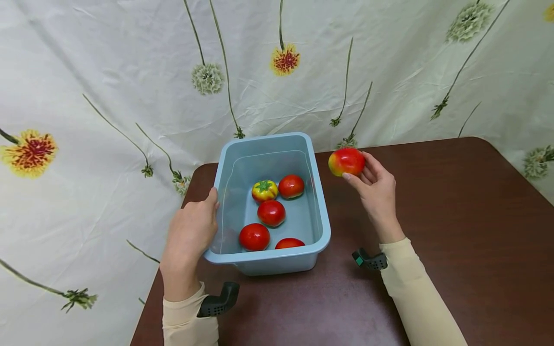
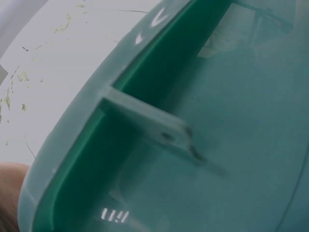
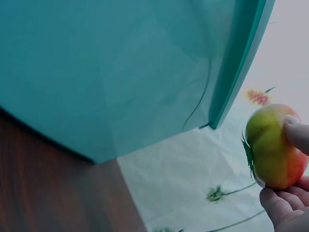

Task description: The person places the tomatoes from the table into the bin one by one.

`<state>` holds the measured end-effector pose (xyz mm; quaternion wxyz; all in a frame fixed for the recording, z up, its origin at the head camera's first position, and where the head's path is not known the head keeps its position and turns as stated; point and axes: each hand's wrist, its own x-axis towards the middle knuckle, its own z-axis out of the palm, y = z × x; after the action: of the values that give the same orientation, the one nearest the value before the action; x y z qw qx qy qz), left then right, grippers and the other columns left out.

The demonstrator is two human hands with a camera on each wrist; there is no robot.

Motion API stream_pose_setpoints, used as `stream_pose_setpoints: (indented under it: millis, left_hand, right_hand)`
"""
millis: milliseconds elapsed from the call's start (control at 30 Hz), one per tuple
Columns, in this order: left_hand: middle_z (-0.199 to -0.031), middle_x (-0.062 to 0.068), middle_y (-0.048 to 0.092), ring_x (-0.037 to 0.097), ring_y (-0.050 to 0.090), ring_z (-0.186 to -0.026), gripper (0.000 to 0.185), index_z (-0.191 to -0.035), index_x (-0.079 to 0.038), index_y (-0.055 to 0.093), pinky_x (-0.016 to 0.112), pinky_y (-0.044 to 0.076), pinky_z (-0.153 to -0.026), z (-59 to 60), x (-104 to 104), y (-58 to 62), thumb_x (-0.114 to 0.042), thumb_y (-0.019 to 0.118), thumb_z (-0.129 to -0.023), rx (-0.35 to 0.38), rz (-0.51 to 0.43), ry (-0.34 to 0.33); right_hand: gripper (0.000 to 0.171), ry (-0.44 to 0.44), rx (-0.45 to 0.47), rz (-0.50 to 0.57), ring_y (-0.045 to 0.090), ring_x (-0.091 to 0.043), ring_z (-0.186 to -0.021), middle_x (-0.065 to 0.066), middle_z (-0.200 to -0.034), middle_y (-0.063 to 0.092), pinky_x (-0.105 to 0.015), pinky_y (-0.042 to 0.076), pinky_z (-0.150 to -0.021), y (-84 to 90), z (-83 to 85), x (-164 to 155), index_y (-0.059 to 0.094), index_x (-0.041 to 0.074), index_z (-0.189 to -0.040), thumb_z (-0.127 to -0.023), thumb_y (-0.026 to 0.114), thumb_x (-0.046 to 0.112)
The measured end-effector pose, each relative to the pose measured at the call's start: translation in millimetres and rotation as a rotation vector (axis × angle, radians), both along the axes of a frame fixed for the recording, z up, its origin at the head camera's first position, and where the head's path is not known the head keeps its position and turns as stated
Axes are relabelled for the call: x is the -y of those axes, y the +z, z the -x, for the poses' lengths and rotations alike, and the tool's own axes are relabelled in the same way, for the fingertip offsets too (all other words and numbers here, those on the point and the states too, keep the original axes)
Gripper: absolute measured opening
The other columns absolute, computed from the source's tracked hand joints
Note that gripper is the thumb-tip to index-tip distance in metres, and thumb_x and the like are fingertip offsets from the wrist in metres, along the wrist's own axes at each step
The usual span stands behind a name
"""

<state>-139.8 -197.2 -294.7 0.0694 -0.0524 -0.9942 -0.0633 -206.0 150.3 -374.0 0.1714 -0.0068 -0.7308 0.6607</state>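
A light blue plastic tub [image 1: 322,235] stands on the table, and my left hand [image 1: 190,230] grips its left rim. The left wrist view shows the tub's rim [image 2: 72,116] and outer wall up close, with only a bit of the hand at the lower left. Several tomatoes lie inside the tub, among them a red tomato [image 1: 254,237] and a yellow-streaked one [image 1: 264,191] with a green calyx. Right of the tub, above the table, my right hand [image 1: 376,187] holds a red and yellow tomato [image 3: 270,150] between thumb and fingers. Its green calyx faces left in the right wrist view.
The dark brown wooden table [image 1: 454,216] extends to the right of the tub and in front of it. A white cloth [image 1: 151,57] with printed flowers hangs behind the table and down its left side. Each forearm carries a black wrist device [image 1: 218,300].
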Motion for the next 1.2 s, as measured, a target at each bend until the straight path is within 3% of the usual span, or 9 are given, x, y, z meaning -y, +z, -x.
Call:
stream_pose_setpoints:
  millis: [400, 1200]
  left_hand:
    - [-0.088, 0.027, 0.068, 0.030, 0.059, -0.057, 0.045, -0.140, 0.002, 0.046, 0.044, 0.053, -0.055, -0.6, -1, -0.2, -0.012, 0.052, -0.099, -0.003, -0.005, 0.002]
    - [-0.092, 0.029, 0.068, 0.034, 0.062, -0.062, 0.046, -0.142, 0.003, 0.045, 0.046, 0.054, -0.058, -0.8, -1, 0.2, -0.012, 0.050, -0.099, -0.005, -0.016, 0.003]
  right_hand:
    - [0.064, 0.092, -0.122, 0.058, 0.058, -0.025, -0.127, -0.010, -0.141, 0.056, -0.024, 0.049, -0.092, 26.1, -18.1, 15, 0.050, 0.007, -0.142, -0.083, 0.076, 0.011]
    - [0.067, 0.260, -0.225, -0.038, 0.060, -0.019, -0.124, -0.005, -0.138, 0.058, -0.024, 0.049, -0.093, 31.6, -38.2, 50, 0.051, 0.009, -0.141, -0.080, 0.079, 0.006]
